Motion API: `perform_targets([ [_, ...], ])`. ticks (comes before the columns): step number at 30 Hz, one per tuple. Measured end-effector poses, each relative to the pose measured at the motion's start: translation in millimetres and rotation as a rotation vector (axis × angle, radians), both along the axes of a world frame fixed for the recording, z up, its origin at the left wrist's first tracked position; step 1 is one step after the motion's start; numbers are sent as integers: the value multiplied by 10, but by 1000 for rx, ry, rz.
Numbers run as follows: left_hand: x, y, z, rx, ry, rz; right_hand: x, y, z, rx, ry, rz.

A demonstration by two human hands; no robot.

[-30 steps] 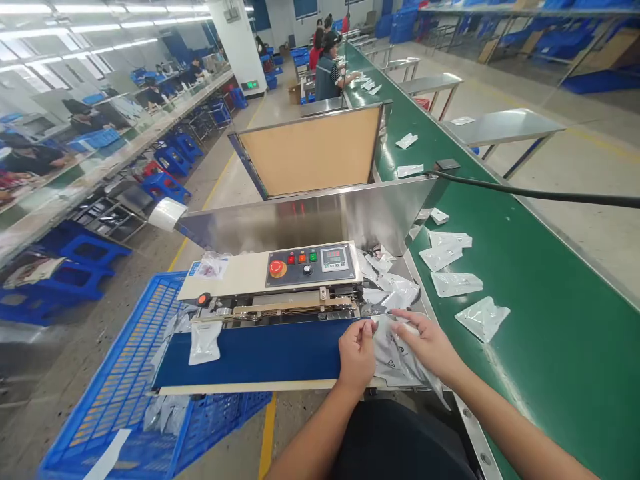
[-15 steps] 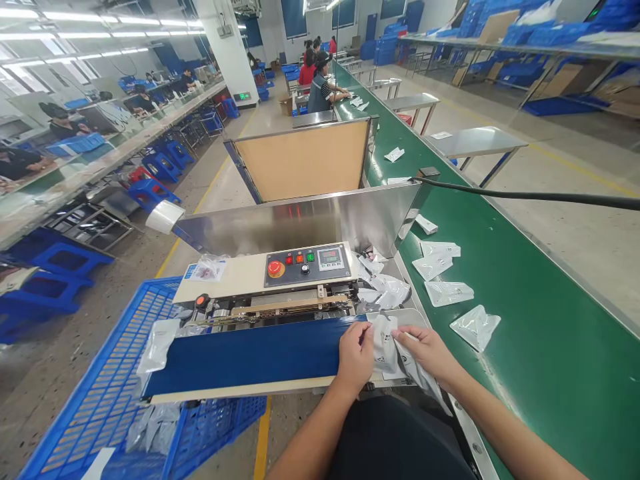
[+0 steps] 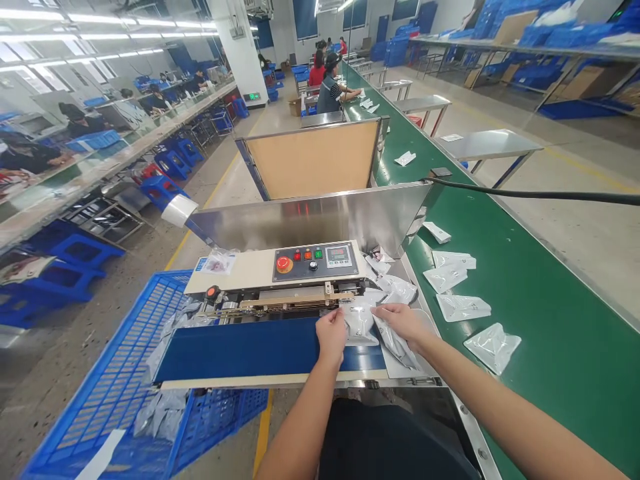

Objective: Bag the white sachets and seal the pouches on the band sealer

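A silvery-white pouch (image 3: 359, 325) is held upright by its top corners at the right end of the band sealer's (image 3: 315, 263) sealing slot. My left hand (image 3: 331, 335) is closed on its left corner, and my right hand (image 3: 403, 323) pinches the right one. A second pouch (image 3: 399, 345) hangs beneath my right fingers; whether they grip it too is hard to tell. Below the slot runs the sealer's blue belt (image 3: 240, 353). Behind my right hand, several pouches (image 3: 397, 289) lie heaped on the metal shelf.
On the right, a green conveyor (image 3: 545, 327) carries several scattered pouches (image 3: 493, 348). A blue crate (image 3: 107, 387) with pouches stands at the lower left. Beyond the sealer rises a steel panel (image 3: 300, 223). A black cable (image 3: 540, 195) crosses the conveyor, and a co-worker (image 3: 330, 90) sits farther along it.
Both hands have moved forward and left, bringing the pouch up to the sealing slot. The pouch at the belt's left end has dropped off toward the crate. The view has shifted slightly.
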State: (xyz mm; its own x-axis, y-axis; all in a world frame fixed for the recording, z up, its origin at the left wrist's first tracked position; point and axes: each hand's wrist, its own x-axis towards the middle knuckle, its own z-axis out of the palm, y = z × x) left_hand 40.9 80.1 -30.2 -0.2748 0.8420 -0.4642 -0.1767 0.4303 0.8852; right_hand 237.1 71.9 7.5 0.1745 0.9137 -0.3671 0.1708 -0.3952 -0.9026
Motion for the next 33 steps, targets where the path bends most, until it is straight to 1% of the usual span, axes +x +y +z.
perform_targets([
  [2,-196,-48,48,29,46,87,-84,-19,21,-36,44,-6],
  [4,-353,-204,109,107,161,197,-142,-105,50,-24,36,-59],
  [5,-393,-316,148,153,221,218,-173,-160,68,1,10,-93],
  [6,-399,-438,197,196,262,184,-213,-215,88,32,-23,-127],
  [7,-371,-560,256,235,277,90,-262,-265,111,63,-51,-152],
  [9,-235,-759,392,316,234,-240,-378,-337,162,114,-51,-166],
  [10,-147,-821,459,360,199,-396,-431,-358,189,123,-1,-154],
  [11,-61,-853,516,396,173,-497,-469,-372,216,121,88,-139],
  [12,12,-857,558,416,160,-532,-486,-382,241,113,205,-122],
  [13,68,-840,580,411,154,-512,-479,-391,260,105,324,-109],
  [14,104,-808,579,388,144,-461,-448,-404,273,102,416,-99],
  [15,123,-769,558,356,123,-407,-399,-423,278,107,459,-90],
  [17,130,-694,472,300,43,-354,-278,-477,265,113,407,-51],
  [19,132,-645,372,278,-42,-352,-183,-546,237,91,288,19],
  [21,150,-623,309,269,-86,-341,-143,-608,216,77,217,66],
  [24,187,-616,321,279,-71,-324,-142,-658,204,119,179,51],
  [27,209,-590,374,329,-4,-388,-106,-662,158,158,163,40],
  [29,236,-537,361,305,5,-405,-40,-645,75,154,144,-26],
  [30,259,-498,334,246,-21,-383,1,-630,21,128,152,-88],
  [33,357,-345,193,-15,-161,-213,110,-537,-151,-27,265,-308],
])
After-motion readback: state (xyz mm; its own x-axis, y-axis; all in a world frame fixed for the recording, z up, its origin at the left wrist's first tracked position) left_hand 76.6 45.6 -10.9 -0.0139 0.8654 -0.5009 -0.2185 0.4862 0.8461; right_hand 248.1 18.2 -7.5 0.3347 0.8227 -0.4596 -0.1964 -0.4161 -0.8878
